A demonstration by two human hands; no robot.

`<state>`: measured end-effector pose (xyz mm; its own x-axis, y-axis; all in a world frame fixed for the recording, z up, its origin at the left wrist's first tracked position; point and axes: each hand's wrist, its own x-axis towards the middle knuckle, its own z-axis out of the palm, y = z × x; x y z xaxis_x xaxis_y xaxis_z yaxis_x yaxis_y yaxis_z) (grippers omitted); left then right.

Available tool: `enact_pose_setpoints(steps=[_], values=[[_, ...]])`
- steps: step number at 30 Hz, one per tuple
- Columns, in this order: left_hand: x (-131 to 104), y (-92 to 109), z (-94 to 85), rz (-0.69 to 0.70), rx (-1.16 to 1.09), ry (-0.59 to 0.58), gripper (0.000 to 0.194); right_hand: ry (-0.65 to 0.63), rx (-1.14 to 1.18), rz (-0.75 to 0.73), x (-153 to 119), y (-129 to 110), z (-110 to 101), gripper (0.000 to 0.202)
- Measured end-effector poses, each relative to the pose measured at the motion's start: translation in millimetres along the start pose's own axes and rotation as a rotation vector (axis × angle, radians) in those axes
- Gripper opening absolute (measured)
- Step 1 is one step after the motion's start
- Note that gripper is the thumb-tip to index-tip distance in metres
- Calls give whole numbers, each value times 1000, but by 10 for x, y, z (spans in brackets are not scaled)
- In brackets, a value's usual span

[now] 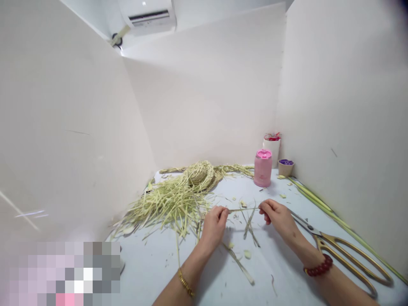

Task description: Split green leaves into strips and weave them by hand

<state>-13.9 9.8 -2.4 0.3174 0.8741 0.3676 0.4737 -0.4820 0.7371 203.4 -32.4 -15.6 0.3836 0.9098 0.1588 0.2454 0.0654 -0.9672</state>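
A thin green grass strand (244, 209) is stretched level between both hands above the table. My left hand (215, 223) pinches its left end, fingers closed. At its other end, my right hand (279, 216) pinches it between thumb and fingers. Loose leaf strips (249, 225) lie on the table between the hands, and a longer strip (239, 263) lies beside my left wrist. Large scissors (344, 250) with gold handles rest next to my right forearm, partly hidden by it. A heap of green strands (172, 204) spreads left of my left hand, against a woven grass piece (200, 174).
Behind the hands stand a pink jar (263, 169), a white cup (272, 148) with red items and a small brown cup (286, 168) with purple contents. Long green stalks (331, 212) run along the right wall. White panels enclose the table (153, 263).
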Motion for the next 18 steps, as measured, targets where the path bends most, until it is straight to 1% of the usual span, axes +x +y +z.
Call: enact_pose_setpoints(steps=[2,4,5,6,7,8,9,11,12,13,14,15,16,18], values=[[8,-27,-10,36,21,123,24,-5,3,40,23,37,3,23],[-2,-10,-16,88,11,271,23,40,13,71,25,28,-2,22],[-15,17,-13,105,-11,319,23,69,22,79,14,6,-3,22],[-33,52,-4,103,-49,324,22,94,28,78,-5,-24,1,23],[-54,93,11,80,-107,282,23,116,29,66,-34,-58,12,25],[-78,135,32,32,-185,193,27,136,21,41,-72,-93,31,26],[-103,176,57,-36,-283,67,32,151,5,5,-119,-125,59,27],[-146,239,109,-196,-512,-230,40,197,-53,-102,-229,-167,136,27],[-163,260,131,-268,-620,-358,44,218,-91,-178,-289,-176,180,26],[-175,273,148,-322,-713,-457,47,227,-131,-274,-348,-177,224,24],[-182,280,157,-357,-787,-522,50,211,-169,-385,-402,-173,266,22],[-184,281,159,-379,-843,-551,52,179,-201,-503,-448,-166,301,20],[-183,279,155,-391,-884,-548,53,142,-224,-615,-485,-159,331,19],[-171,268,132,-406,-927,-483,51,87,-258,-787,-528,-145,370,19]])
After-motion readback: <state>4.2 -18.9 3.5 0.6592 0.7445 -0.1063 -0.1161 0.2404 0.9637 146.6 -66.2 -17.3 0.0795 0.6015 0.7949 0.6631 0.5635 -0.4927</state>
